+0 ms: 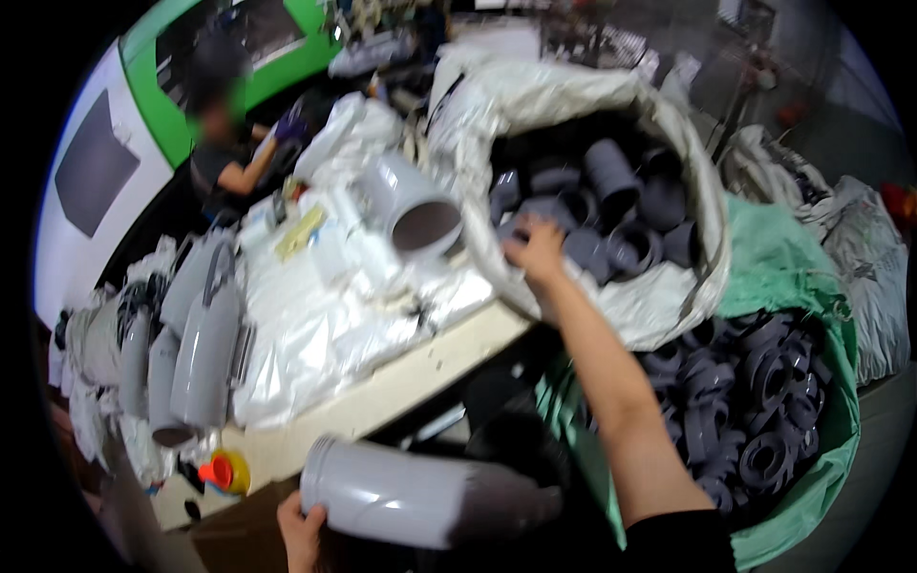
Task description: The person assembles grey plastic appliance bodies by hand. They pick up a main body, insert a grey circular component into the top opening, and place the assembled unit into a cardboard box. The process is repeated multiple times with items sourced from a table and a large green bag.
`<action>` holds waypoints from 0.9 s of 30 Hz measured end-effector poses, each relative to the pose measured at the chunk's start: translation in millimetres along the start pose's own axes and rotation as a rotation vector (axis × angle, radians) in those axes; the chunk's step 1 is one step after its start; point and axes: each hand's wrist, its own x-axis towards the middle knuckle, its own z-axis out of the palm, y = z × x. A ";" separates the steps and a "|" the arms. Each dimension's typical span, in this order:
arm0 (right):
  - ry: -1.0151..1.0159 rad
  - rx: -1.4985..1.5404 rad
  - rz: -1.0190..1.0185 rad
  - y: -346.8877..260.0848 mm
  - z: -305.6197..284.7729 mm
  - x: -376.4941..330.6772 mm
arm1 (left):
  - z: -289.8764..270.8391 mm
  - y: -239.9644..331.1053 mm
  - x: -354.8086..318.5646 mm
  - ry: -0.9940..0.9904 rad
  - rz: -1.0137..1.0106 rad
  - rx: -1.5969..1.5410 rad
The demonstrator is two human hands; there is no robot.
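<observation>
Low in front of me, my left hand (pixel 304 530) grips the wide left end of a long, glossy grey plastic pipe fitting (pixel 411 492). The fitting lies almost level, and its narrower right end is in shadow. My right arm stretches forward to a large white woven sack (pixel 707 277) full of dark grey pipe fittings (pixel 611 177). Just inside the sack's near left rim, my right hand (pixel 540 250) has its thumb and fingers apart over the fittings. Contact with a fitting there is hard to make out.
A green sack (pixel 841 458) of grey ring-shaped fittings stands at right. Left of the white sack, a plastic-covered table (pixel 382 396) bears a large grey pipe fitting (pixel 411 205); more long fittings (pixel 205 353) lie at its left. A co-worker (pixel 224 158) is beyond, beside a green-and-white machine (pixel 134 86).
</observation>
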 end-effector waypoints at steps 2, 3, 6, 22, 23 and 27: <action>-0.187 0.321 0.137 51.3 22.8 4.1 | -2.3 -75.5 12.0 0.162 0.069 -0.243; -0.013 0.123 0.115 -0.4 14.7 -19.8 | 6.3 -47.8 -11.7 0.304 -0.213 -0.447; 0.035 0.520 0.151 -77.2 -54.3 -54.1 | 15.1 -38.4 -23.4 0.595 -0.168 -0.722; -0.301 0.916 -0.160 -125.0 -151.6 -242.0 | 12.7 -30.7 -20.6 0.459 -0.141 -0.961; -0.455 1.172 0.355 -125.6 -154.7 -256.8 | 34.2 13.5 -21.4 0.618 0.012 -0.773; -0.457 1.076 0.427 -60.0 -119.4 -359.5 | 1.2 64.5 -7.5 0.449 0.454 -0.786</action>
